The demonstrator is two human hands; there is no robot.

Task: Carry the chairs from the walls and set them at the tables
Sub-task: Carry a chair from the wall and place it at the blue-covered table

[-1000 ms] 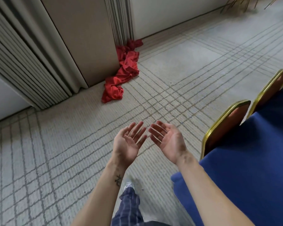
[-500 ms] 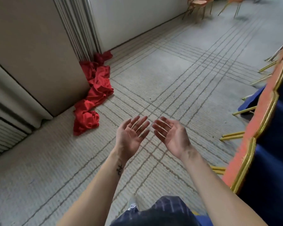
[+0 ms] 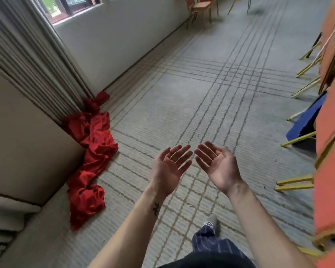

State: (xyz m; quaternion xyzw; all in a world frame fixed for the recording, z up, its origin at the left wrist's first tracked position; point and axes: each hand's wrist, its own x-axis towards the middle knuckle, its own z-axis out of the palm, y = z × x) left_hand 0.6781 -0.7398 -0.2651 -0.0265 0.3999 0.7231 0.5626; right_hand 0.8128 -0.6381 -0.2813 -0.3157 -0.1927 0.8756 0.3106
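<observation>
Chairs [image 3: 331, 120] right of empty hands [image 3: 168, 167]

Shows bare forearms [image 3: 128, 238] behind the left hand [image 3: 168, 167] and right hand [image 3: 219, 167]. Bears a small dark tattoo [image 3: 156, 208] on the inner left forearm, at 6 o'clock from the left hand. Wears navy trousers [image 3: 211, 242] with thin pale stripes, a pale grey shoe [image 3: 213, 219] at their 12 o'clock, and a black garment [image 3: 201, 263] at their 6 o'clock.
</observation>
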